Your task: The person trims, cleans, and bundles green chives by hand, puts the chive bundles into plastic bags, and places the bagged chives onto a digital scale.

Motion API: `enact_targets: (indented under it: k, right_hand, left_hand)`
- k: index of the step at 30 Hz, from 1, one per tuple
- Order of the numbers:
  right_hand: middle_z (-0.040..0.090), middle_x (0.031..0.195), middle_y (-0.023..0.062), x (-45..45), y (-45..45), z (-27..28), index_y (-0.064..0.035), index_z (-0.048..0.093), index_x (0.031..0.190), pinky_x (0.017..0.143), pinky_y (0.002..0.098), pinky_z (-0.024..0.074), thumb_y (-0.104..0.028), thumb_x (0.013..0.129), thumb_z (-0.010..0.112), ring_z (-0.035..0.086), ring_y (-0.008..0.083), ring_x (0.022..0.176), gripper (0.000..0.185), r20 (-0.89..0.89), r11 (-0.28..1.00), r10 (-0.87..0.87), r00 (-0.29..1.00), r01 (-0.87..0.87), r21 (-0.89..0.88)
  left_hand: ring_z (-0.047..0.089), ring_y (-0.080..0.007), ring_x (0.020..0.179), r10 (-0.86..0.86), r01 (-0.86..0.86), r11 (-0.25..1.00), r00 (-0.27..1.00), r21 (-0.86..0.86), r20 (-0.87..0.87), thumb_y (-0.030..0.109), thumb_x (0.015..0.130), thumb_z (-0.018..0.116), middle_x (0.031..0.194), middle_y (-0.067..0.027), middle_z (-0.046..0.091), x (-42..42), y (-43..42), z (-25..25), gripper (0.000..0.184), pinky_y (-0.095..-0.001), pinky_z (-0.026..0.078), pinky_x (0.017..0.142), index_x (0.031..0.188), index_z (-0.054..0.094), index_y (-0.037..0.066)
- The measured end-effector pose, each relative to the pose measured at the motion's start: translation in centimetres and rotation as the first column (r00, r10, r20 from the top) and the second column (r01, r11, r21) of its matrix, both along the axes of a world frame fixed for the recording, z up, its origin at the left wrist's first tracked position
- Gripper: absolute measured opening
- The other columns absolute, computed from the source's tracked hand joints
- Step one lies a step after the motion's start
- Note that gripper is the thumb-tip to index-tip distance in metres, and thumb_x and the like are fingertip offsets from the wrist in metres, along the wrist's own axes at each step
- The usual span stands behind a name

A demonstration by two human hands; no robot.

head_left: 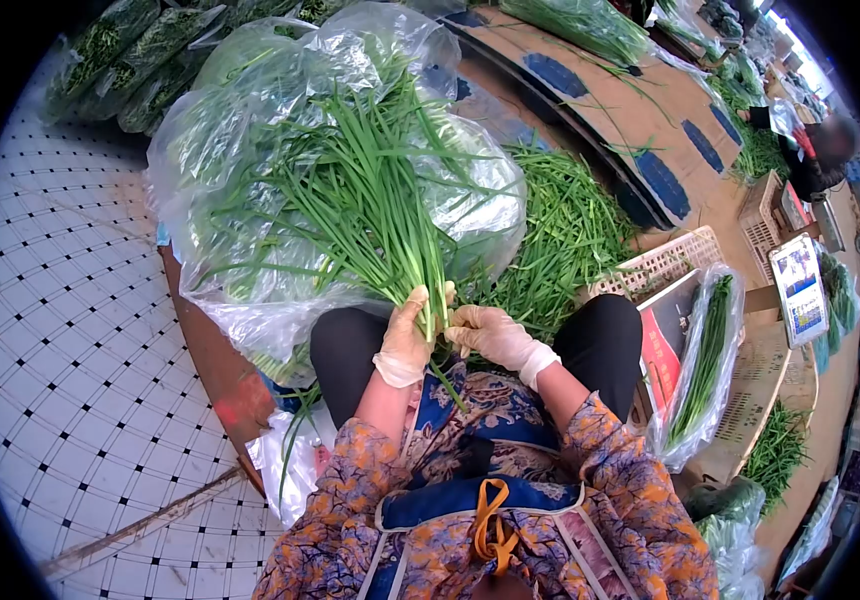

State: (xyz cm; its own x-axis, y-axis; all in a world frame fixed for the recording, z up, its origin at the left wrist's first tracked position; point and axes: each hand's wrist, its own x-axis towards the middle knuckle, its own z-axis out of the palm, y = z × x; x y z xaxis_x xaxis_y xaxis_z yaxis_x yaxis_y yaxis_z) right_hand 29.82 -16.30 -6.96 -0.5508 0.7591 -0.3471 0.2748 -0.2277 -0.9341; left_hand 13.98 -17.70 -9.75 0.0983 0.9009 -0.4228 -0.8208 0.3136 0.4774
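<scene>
My left hand (407, 336), in a thin pale glove, is closed around the lower stems of a bunch of garlic chives (375, 200). The long green leaves fan out away from me over a large clear plastic bag (250, 130). Gloved likewise, my right hand (497, 336) has its fingers closed at the pale stem ends, just right of the left hand; its fingertips are partly hidden. A few loose leaves hang below the hands over my apron (490, 420). More chives show through the bag.
Cut green leaves (570, 220) are heaped right of the bag. Farther right are a pink plastic basket (675, 260), a bagged bundle of chives (700, 360) and a scale display (800, 290). A person (820, 145) is at the far right. Tiled floor (90, 330) lies left.
</scene>
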Motion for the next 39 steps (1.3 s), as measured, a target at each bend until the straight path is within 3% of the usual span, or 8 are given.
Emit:
enact_targets:
  k: [7,13,16,19,20,27,32,39]
  right_hand:
    - [0.061,0.072,0.0140,1.2,0.3,3.4,-0.0036,0.058,0.083,0.062,0.0370,0.0478,-0.015,0.081,0.057,0.060,0.0264,0.066,0.011,0.367,0.883,0.173,0.914,-0.309,0.353]
    - [0.060,0.100,0.0225,6.5,3.3,2.9,-0.0023,0.048,0.121,0.082,0.0386,0.0461,-0.028,0.081,0.060,0.059,0.0330,0.094,0.049,0.652,0.855,-0.266,0.710,-0.139,0.500]
    - [0.041,0.129,0.0276,1.9,2.7,4.8,0.0084,0.018,0.136,0.101,0.0303,0.0326,-0.040,0.082,0.061,0.043,0.0295,0.121,0.084,0.401,0.967,-0.170,0.900,0.074,0.242]
    - [0.055,0.114,0.0240,-1.8,3.1,3.2,0.0054,0.035,0.130,0.093,0.0335,0.0402,-0.030,0.085,0.059,0.053,0.0286,0.107,0.063,0.207,0.961,-0.201,0.958,0.152,0.233]
    - [0.061,0.100,0.0173,-1.1,3.1,3.7,0.0036,0.045,0.118,0.081,0.0313,0.0468,-0.019,0.087,0.055,0.059,0.0230,0.089,0.040,0.107,0.959,-0.243,0.964,0.256,-0.123]
    - [0.061,0.088,0.0082,0.0,3.1,1.1,-0.0024,0.049,0.104,0.058,0.0280,0.0526,-0.018,0.087,0.055,0.061,0.0159,0.069,0.024,-0.336,0.670,-0.691,0.640,0.392,-0.630]
    - [0.060,0.073,0.0015,-0.5,2.6,-0.9,-0.0051,0.056,0.099,0.044,0.0188,0.0413,-0.015,0.084,0.059,0.049,0.0074,0.047,0.018,-0.185,0.872,-0.297,0.937,0.187,-0.451]
    - [0.061,0.079,0.0026,6.7,4.3,12.2,-0.0025,0.051,0.104,0.040,0.0105,0.0327,-0.013,0.085,0.057,0.045,0.0007,0.052,0.023,-0.397,0.728,-0.629,0.669,0.686,0.003]
  left_hand:
    - [0.055,-0.0319,0.106,-0.078,0.074,0.987,0.997,0.140,0.027,0.014,0.086,0.055,0.104,-0.0183,0.061,-0.1,-0.2,0.2,0.029,-0.0412,0.043,0.095,0.108,0.054,-0.005]
    - [0.056,-0.0322,0.103,-0.071,0.054,0.988,0.991,0.143,0.116,0.006,0.086,0.052,0.108,-0.0187,0.059,0.2,-0.2,0.7,0.030,-0.0423,0.047,0.092,0.114,0.048,-0.005]
    - [0.056,-0.0306,0.104,-0.092,0.086,0.972,0.996,0.220,0.017,0.006,0.087,0.050,0.115,-0.0191,0.055,1.1,-0.4,-0.2,0.033,-0.0412,0.047,0.091,0.119,0.043,-0.003]
    - [0.054,-0.0308,0.107,-0.125,0.145,0.971,0.985,0.191,-0.115,0.009,0.090,0.045,0.119,-0.0193,0.052,1.2,-1.2,1.0,0.029,-0.0406,0.046,0.091,0.118,0.042,0.000]
    - [0.053,-0.0312,0.109,-0.126,0.135,0.978,0.990,0.158,-0.066,0.010,0.091,0.044,0.120,-0.0197,0.051,1.1,-1.7,1.7,0.028,-0.0405,0.046,0.091,0.118,0.043,0.001]
    - [0.057,-0.0303,0.103,-0.012,-0.017,0.992,0.974,0.124,0.225,0.017,0.091,0.047,0.115,-0.0201,0.055,0.6,-3.1,0.4,0.030,-0.0361,0.050,0.087,0.111,0.048,-0.005]
    - [0.060,-0.0186,0.075,-0.070,0.063,0.993,0.994,0.096,0.082,0.013,0.090,0.047,0.096,-0.0146,0.063,0.1,-2.9,0.5,0.026,-0.0278,0.050,0.064,0.110,0.051,-0.002]
    - [0.052,-0.0110,0.066,-0.102,0.079,0.994,0.931,0.081,0.351,0.009,0.086,0.048,0.105,-0.0165,0.059,-0.1,-3.8,-0.3,0.031,-0.0214,0.044,0.057,0.115,0.050,-0.001]
